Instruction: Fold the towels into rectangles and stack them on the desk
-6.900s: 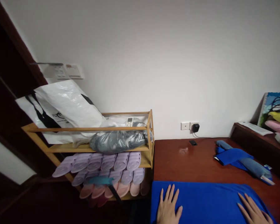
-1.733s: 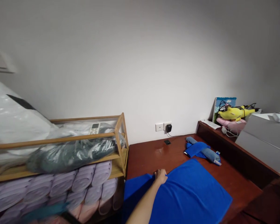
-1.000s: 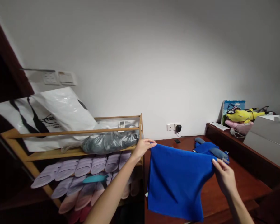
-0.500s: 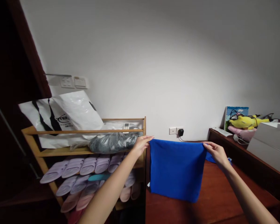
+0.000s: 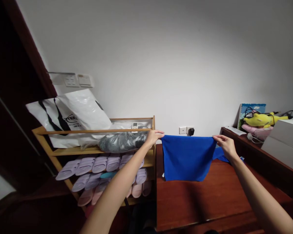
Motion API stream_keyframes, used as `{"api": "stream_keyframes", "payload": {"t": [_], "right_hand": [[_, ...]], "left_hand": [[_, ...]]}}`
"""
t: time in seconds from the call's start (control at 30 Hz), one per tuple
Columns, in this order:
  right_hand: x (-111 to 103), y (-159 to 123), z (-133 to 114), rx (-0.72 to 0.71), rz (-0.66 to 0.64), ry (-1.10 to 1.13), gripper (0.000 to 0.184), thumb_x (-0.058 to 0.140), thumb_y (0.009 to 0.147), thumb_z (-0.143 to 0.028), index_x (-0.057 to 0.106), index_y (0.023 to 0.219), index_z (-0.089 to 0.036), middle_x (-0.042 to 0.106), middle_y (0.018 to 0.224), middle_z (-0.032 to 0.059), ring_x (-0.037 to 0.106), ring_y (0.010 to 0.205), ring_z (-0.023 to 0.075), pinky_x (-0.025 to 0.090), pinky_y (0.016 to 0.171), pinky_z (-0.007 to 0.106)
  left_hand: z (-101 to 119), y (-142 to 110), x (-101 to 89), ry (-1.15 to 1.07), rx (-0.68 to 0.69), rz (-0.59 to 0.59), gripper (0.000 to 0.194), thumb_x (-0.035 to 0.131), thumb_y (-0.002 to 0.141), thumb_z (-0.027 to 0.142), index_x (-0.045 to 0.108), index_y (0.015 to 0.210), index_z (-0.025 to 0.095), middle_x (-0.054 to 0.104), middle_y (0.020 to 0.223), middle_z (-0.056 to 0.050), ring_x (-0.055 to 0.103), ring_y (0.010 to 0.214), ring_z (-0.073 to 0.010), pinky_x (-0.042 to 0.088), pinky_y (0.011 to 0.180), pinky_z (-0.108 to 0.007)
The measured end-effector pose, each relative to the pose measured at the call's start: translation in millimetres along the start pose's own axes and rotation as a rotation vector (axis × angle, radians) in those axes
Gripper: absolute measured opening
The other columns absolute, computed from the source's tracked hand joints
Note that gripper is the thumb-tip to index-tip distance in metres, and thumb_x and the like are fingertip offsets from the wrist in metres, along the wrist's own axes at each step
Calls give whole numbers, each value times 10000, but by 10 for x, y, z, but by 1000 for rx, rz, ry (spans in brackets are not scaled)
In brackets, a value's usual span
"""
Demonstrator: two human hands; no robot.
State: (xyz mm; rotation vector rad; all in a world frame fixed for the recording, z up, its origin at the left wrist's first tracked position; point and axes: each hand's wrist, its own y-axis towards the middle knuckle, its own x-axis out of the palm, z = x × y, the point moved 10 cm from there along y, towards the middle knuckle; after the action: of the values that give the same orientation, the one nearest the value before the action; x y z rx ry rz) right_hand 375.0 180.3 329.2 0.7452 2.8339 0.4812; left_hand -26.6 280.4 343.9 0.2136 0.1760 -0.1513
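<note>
A blue cloth [image 5: 188, 158] hangs stretched between my two hands above a reddish-brown wooden table [image 5: 178, 201]. My left hand [image 5: 154, 137] pinches its upper left corner, and my right hand [image 5: 225, 145] pinches the upper right one. The top edge is nearly straight, while the lower edge hangs near the tabletop; whether it touches I cannot tell. A small white tag shows at the lower left edge. Behind my right hand, another piece of blue fabric [image 5: 221, 154] lies on the table.
On the left stands a wooden shoe rack [image 5: 45, 143] with rows of slippers [image 5: 100, 163]. A white bag [image 5: 88, 110], a plastic-wrapped bundle [image 5: 122, 141] and a remote [image 5: 135, 126] lie on top. A raised ledge at right holds a yellow plush toy [image 5: 258, 120] and a white box [image 5: 283, 139].
The blue cloth now hangs shorter in view, its lower edge higher and more table showing below it. Both hands have risen slightly in view and keep their pinch; the view has shifted a little.
</note>
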Motion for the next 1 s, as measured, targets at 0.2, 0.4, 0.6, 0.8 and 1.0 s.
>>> {"api": "stream_keyframes", "payload": {"t": [0.2,0.4,0.6,0.8,1.0], "right_hand": [[77,-22,83,18,-87,2,564,770,533,-527,692,928,-131,669,680,36,577,613,138,456,554,264],[100,24,68,10,-163,-30,611,792,505,-520,680,965,-133,684,707,39,603,647,158,468,585,279],[90,114,88,4,-174,-110,564,752,545,-555,682,903,-125,689,694,56,612,640,164,466,575,277],[52,108,74,-47,-179,-239,507,698,580,-600,683,802,-145,690,660,58,637,609,194,494,609,316],[-76,-32,-162,-157,-212,-411,444,625,658,-622,695,767,-197,709,702,54,645,692,229,469,687,329]], "left_hand": [[-240,27,2,106,-80,-6,252,566,877,354,587,1029,153,626,998,-35,612,814,-146,533,706,-334],[-250,24,76,147,-53,-85,218,588,866,332,605,975,145,639,934,-22,614,777,-134,529,691,-317],[-134,84,109,284,70,-82,187,601,853,332,617,861,146,640,878,-3,604,781,-139,506,738,-340],[66,43,97,379,249,-97,100,745,686,260,674,650,200,627,671,2,567,734,-174,418,798,-314],[361,-185,74,397,399,-172,120,741,665,354,696,625,250,628,691,-21,541,778,-207,383,802,-283]]}}
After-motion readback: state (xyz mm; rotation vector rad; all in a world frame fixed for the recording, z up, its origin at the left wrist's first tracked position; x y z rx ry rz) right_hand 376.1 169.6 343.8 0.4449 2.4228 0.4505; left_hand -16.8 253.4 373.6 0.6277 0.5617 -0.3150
